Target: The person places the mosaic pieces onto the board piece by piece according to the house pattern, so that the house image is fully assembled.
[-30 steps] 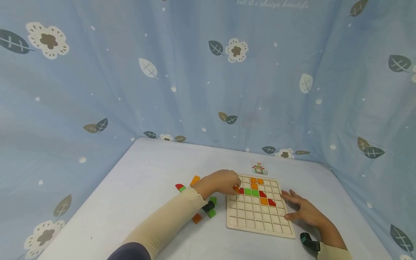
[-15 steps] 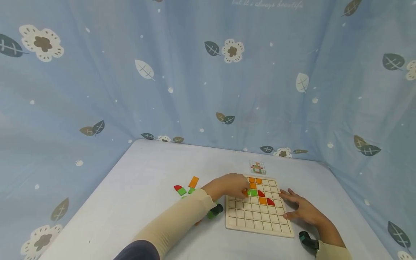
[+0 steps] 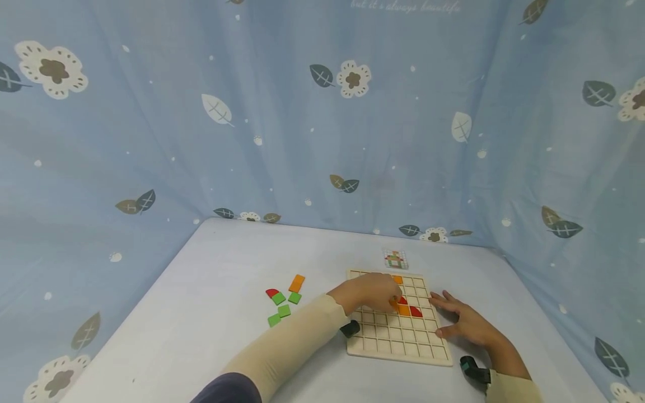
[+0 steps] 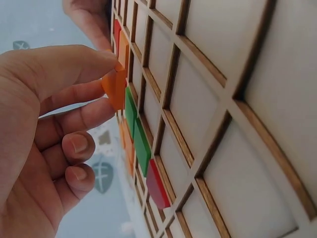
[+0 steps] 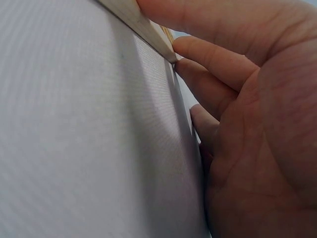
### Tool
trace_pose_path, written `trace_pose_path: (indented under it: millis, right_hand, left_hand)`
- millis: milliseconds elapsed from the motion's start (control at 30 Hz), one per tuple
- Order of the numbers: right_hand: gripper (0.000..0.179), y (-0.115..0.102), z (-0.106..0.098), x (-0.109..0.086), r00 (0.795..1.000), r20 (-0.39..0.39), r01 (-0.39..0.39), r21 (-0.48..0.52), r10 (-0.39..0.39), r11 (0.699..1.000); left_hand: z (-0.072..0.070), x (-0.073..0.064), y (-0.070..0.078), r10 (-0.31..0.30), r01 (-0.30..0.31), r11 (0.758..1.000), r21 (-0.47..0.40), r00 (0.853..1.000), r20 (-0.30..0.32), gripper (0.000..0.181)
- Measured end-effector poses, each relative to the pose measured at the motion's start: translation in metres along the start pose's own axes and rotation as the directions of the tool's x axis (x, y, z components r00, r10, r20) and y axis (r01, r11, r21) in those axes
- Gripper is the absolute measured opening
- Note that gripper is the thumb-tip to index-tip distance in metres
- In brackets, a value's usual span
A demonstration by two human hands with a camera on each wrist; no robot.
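My left hand [image 3: 377,291] pinches an orange tile [image 4: 115,89] between thumb and fingers, just over the wooden grid board [image 3: 398,348]. In the left wrist view, two green tiles [image 4: 142,146] and a dark red tile [image 4: 157,187] sit in the grid in a row near the held tile. Beyond the fingertips, an orange tile [image 3: 404,310] and a red quarter-round tile [image 3: 415,312] lie in neighbouring squares. My right hand [image 3: 466,323], fingers spread, touches the board's right edge with thumb and fingertips. The left hand hides part of the board's upper rows.
Left of the board lie loose tiles: an orange one [image 3: 297,283], a red one [image 3: 272,293] and several green ones [image 3: 284,310]. A small pattern card [image 3: 395,259] lies behind the board. A blue patterned curtain [image 3: 282,140] surrounds the white table [image 3: 242,252].
My left hand has moved right across the board, carrying the orange tile from the left side of the row toward the middle. The right hand stays at the board's edge.
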State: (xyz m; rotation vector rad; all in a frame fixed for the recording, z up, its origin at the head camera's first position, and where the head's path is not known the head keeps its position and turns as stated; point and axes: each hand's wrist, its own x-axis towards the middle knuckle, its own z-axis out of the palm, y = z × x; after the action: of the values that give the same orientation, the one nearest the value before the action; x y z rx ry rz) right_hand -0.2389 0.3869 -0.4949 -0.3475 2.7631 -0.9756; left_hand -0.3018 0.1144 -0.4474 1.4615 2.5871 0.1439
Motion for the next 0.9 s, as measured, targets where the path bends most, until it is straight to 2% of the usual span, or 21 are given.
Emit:
trace_pose_path:
  millis: [100, 267, 433, 667, 900]
  right_hand:
    - [0.088, 0.0006, -0.0004, 0.0006, 1.000, -0.004, 0.010, 0.000, -0.010, 1.000]
    - [0.088, 0.0011, -0.0006, 0.0011, 1.000, -0.011, 0.010, 0.007, -0.010, 1.000]
    - [0.088, 0.0023, 0.0005, 0.0011, 1.000, -0.006, 0.004, 0.012, -0.004, 1.000]
    - [0.088, 0.0046, 0.0013, 0.0020, 1.000, -0.014, 0.008, 0.005, -0.008, 1.000]
    - [0.091, 0.0005, 0.0012, 0.0012, 1.000, -0.010, -0.014, 0.006, 0.014, 1.000]
  left_hand:
    - [0.0017, 0.0034, -0.0008, -0.007, 0.007, 1.000, -0.015, 1.000, 0.001, 0.005]
    - [0.0019, 0.0071, -0.0007, -0.028, 0.028, 0.999, -0.041, 0.999, 0.017, 0.013]
    - [0.0060, 0.0082, 0.0000, -0.008, 0.008, 1.000, -0.025, 1.000, 0.015, 0.005]
    - [0.0085, 0.0081, 0.0007, -0.004, 0.004, 1.000, -0.019, 1.000, 0.001, 0.003]
    - [0.0101, 0.0052, -0.0011, -0.002, 0.002, 1.000, 0.015, 1.000, -0.010, 0.018]
